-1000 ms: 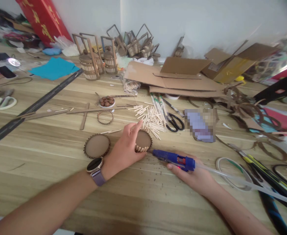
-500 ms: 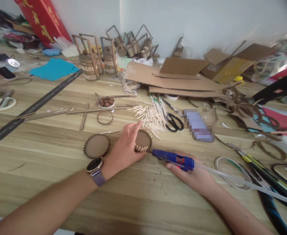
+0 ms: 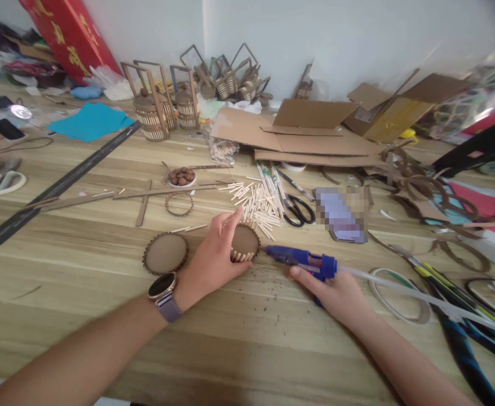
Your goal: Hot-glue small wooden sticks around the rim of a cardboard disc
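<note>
My left hand (image 3: 220,245) is closed around the near left side of a small round cardboard base (image 3: 246,239), which lies on the table with short wooden sticks standing along part of its rim. My right hand (image 3: 336,290) grips a blue hot glue gun (image 3: 302,258) with a long clear glue stick (image 3: 383,283) running out of its back. The gun's nozzle points at the right edge of the base. A second round base (image 3: 165,253) with a notched dark rim lies left of my left hand. Loose short sticks (image 3: 262,204) are piled just behind.
Black-handled scissors (image 3: 300,211) and a phone (image 3: 343,215) lie beyond the glue gun. Yellow-black pliers (image 3: 442,287) and a white ring (image 3: 400,296) are at right. Behind stand small lidded baskets (image 3: 150,115), cardboard sheets (image 3: 247,131) and a dish of brown beads (image 3: 182,177).
The glue gun's nozzle has moved up along the base's rim, from its near right edge to its right side. My left hand keeps its grip; the view has shifted slightly.
</note>
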